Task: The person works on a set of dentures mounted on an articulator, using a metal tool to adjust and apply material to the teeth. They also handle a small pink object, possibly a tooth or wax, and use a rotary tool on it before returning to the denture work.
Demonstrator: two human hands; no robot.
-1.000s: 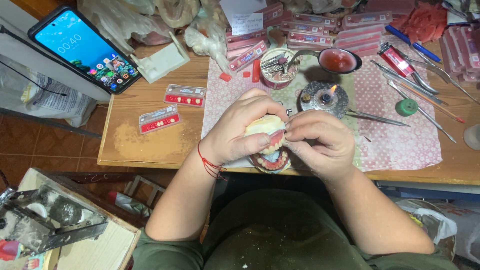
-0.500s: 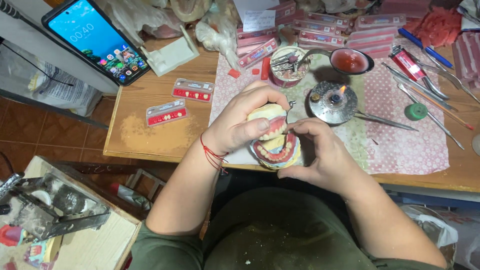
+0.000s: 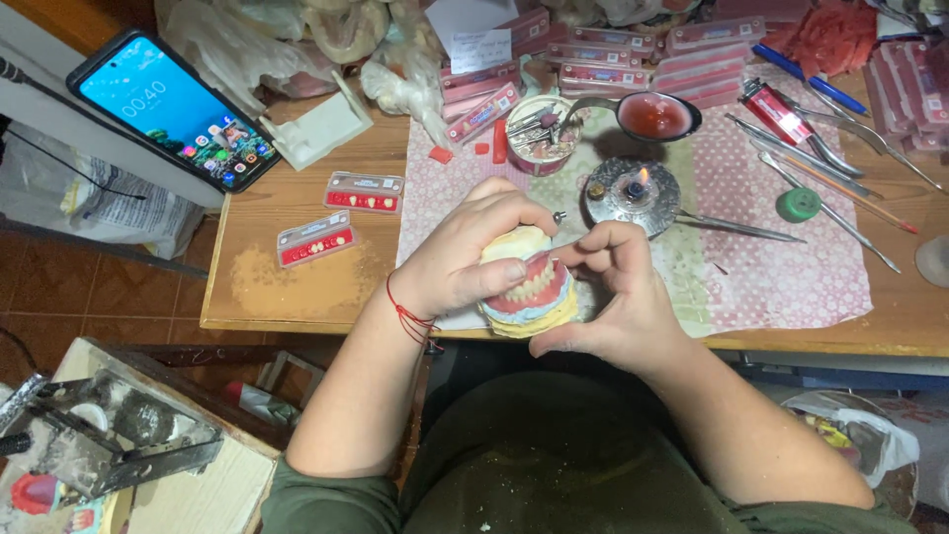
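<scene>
A dental model point(image 3: 529, 287), pale plaster with pink wax gums and a row of white teeth, is held over the near edge of the wooden table point(image 3: 287, 282). My left hand point(image 3: 465, 252) wraps over its top and left side; a red string is around that wrist. My right hand point(image 3: 618, 297) cups the model from the right and below, and pinches a thin metal tool whose tip point(image 3: 560, 216) shows just above the teeth.
A small lit burner point(image 3: 633, 193) stands just behind my hands on a patterned pink cloth point(image 3: 781, 267). A spoon of red wax point(image 3: 652, 117), a cup of tools point(image 3: 539, 133), metal instruments point(image 3: 840, 168), two tooth strips point(image 3: 341, 213) and a phone point(image 3: 173, 109) lie around.
The model has been turned, so its pink gums and teeth now face up between my hands. Both hands have shifted slightly toward the table's near edge.
</scene>
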